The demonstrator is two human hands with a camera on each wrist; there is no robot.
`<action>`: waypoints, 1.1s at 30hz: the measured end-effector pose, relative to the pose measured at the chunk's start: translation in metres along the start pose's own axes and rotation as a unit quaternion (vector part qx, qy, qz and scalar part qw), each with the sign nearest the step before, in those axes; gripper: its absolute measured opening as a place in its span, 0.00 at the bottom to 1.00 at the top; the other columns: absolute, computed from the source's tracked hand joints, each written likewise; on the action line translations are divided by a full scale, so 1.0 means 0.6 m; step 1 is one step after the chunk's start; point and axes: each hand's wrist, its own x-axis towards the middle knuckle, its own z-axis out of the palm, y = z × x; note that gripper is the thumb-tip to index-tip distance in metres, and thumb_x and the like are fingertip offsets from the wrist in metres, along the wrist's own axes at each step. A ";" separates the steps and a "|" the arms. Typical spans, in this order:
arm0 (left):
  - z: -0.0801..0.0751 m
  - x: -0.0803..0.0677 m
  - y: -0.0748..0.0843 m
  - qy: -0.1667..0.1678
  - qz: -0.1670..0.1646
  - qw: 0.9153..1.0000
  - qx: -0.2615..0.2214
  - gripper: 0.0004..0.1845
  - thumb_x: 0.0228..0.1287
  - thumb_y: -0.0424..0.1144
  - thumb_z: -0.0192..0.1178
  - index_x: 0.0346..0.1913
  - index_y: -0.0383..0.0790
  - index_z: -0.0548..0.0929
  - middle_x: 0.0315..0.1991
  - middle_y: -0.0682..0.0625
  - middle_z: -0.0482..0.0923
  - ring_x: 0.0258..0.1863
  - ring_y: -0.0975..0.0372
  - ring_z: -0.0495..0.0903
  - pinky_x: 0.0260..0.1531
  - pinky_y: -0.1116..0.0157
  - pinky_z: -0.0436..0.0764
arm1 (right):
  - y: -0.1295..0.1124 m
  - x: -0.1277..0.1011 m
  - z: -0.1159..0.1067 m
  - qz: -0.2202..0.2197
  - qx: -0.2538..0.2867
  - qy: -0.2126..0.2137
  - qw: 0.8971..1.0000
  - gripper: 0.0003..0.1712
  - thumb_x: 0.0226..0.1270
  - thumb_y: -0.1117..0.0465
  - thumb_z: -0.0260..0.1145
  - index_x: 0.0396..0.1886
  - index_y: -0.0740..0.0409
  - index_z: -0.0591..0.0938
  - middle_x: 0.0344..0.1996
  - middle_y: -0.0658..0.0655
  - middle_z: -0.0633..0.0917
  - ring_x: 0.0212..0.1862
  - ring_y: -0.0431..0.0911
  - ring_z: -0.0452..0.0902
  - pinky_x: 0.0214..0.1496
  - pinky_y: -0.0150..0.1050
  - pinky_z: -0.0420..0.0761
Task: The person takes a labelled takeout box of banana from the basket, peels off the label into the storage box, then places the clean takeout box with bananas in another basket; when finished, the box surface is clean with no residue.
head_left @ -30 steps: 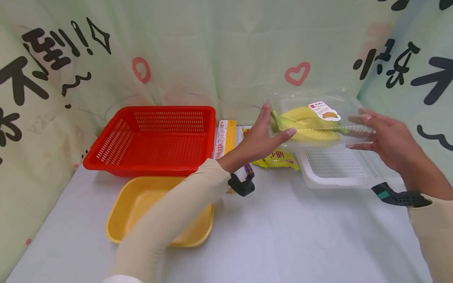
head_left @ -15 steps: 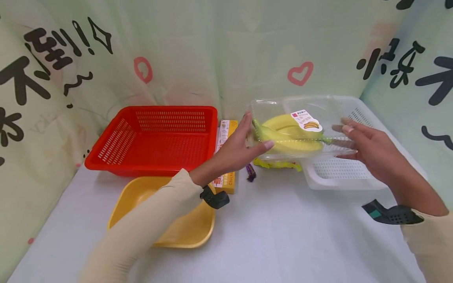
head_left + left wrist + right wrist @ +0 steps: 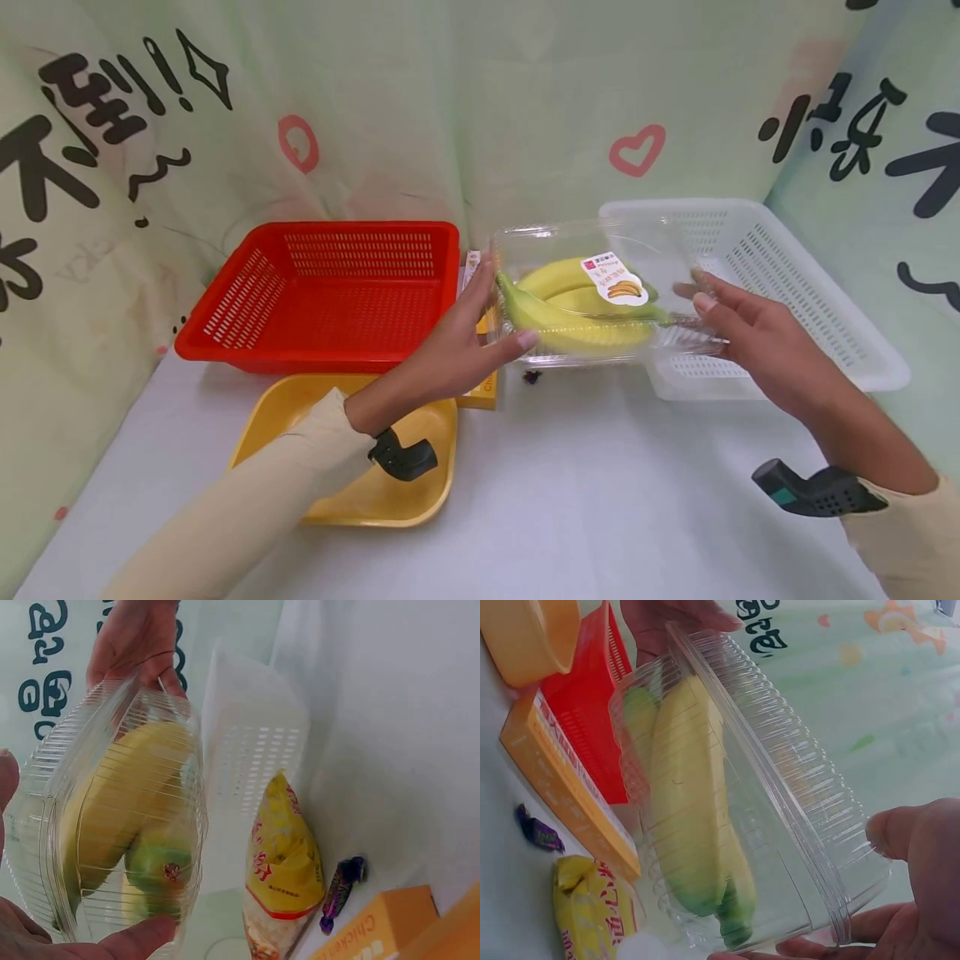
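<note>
A clear plastic clamshell box (image 3: 555,242) with yellow-green bananas (image 3: 577,333) inside is held up between both hands. A white label (image 3: 615,279) is stuck on its lid. My left hand (image 3: 461,346) grips the left end, thumb at the near side. The right hand (image 3: 768,337) holds the opposite end, its thumb on the lid side and its fingers beneath in the right wrist view. Below the box, a yellow snack bag (image 3: 289,862) and a purple-wrapped sweet (image 3: 343,894) lie by an orange carton (image 3: 570,780); in the head view, the box hides the bag.
A red perforated basket (image 3: 315,362) stands at the back left, with a yellow tray (image 3: 438,492) in front, partly covered by the left forearm. Behind the right hand is a white perforated basket (image 3: 840,300). A printed curtain (image 3: 525,108) encloses the back and sides.
Both hands have carried the banana box leftward and slightly closer, from over the white basket to between the baskets. More of the white basket shows, while the snack bag has become covered.
</note>
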 end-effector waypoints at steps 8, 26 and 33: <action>-0.019 -0.049 0.007 -0.001 0.009 1.000 -0.005 0.55 0.62 0.43 0.66 0.78 0.57 0.35 0.77 0.60 0.41 0.73 0.61 0.53 0.50 0.58 0.79 | -0.013 -0.032 0.031 -0.033 0.003 -0.003 0.999 0.35 0.78 0.46 0.48 0.78 0.39 0.48 0.72 0.57 0.63 0.63 0.62 0.69 0.47 0.37 0.81; 0.007 -0.131 -0.002 0.001 -0.040 0.999 -0.020 0.56 0.60 0.39 0.69 0.78 0.61 0.38 0.76 0.63 0.42 0.71 0.63 0.56 0.53 0.58 0.77 | 0.019 -0.087 0.076 -0.042 0.037 -0.042 0.998 0.36 0.79 0.51 0.51 0.79 0.50 0.49 0.73 0.59 0.62 0.63 0.52 0.71 0.48 0.31 0.79; 0.026 -0.157 -0.011 -0.001 -0.084 0.996 -0.003 0.57 0.58 0.47 0.71 0.77 0.63 0.37 0.76 0.67 0.36 0.73 0.63 0.52 0.54 0.57 0.76 | 0.039 -0.116 0.087 -0.037 0.057 -0.052 0.996 0.35 0.78 0.52 0.51 0.78 0.52 0.50 0.71 0.61 0.64 0.55 0.33 0.75 0.46 0.31 0.81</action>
